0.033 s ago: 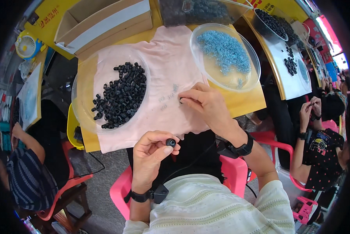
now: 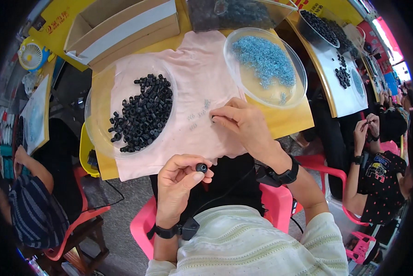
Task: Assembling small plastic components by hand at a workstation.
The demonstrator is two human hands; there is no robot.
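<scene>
My left hand [image 2: 176,177] is closed, pinching a small black ring-shaped plastic piece [image 2: 201,168] whose hollow end faces up, in front of the table edge. Over the pink cloth [image 2: 195,64], my right hand [image 2: 245,122] has thumb and forefinger pressed together. A dark speck shows at those fingertips, too small to name. Just left of them, several tiny clear pieces [image 2: 198,115] lie loose on the cloth. To the left, a clear round tray [image 2: 96,103] holds a heap of black plastic pieces [image 2: 146,115]. Beyond my right hand stands another clear tray [image 2: 299,87] of small bluish clear pieces [image 2: 266,57].
An open cardboard box [image 2: 133,32] and a clear bin [image 2: 236,16] of dark parts stand at the back. A yellow basket [image 2: 84,152] hangs low at left. Co-workers sit on both sides; the right table [image 2: 330,87] bears a bowl of black pieces [image 2: 319,27].
</scene>
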